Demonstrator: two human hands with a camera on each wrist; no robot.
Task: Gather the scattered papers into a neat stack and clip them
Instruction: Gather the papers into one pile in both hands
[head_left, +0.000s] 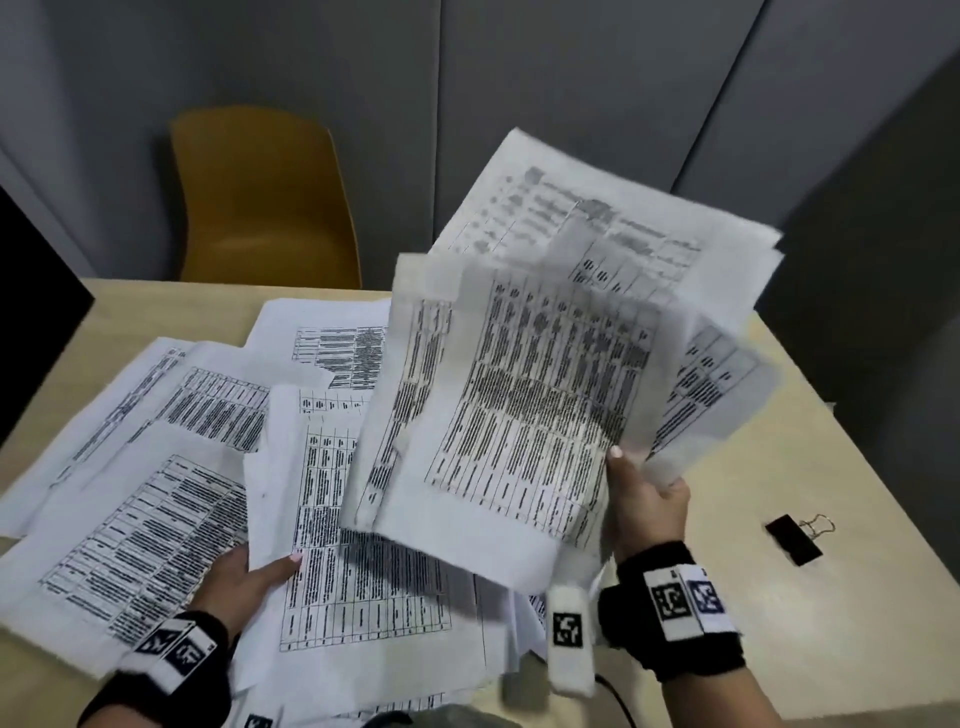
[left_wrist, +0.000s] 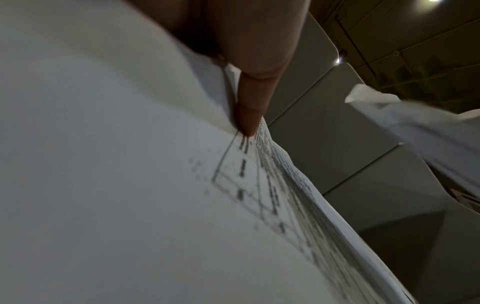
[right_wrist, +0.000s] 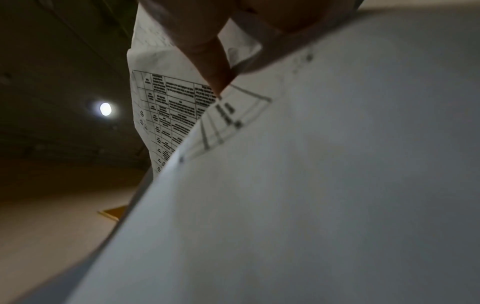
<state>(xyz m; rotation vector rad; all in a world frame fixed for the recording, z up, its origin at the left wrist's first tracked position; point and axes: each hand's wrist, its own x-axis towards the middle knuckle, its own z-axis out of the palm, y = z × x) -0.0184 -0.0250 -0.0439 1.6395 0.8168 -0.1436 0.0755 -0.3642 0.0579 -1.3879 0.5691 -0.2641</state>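
Printed sheets with tables lie scattered (head_left: 156, 467) over the left and middle of the beige table (head_left: 779, 519). My right hand (head_left: 644, 499) grips a fanned bunch of sheets (head_left: 545, 374) by its lower right edge and holds it tilted up above the table; the thumb (right_wrist: 215, 70) presses on the top sheet. My left hand (head_left: 249, 577) pinches the lower left edge of a sheet (head_left: 337, 519) in the middle of the pile, thumb (left_wrist: 249, 107) on top, the other fingers hidden beneath. A black binder clip (head_left: 795, 538) lies on the table to the right of my right hand.
A yellow chair (head_left: 265, 197) stands behind the table's far edge, against grey wall panels. A dark object (head_left: 36, 312) sits at the far left. A cable (head_left: 618, 701) runs near the table's front edge under my right wrist.
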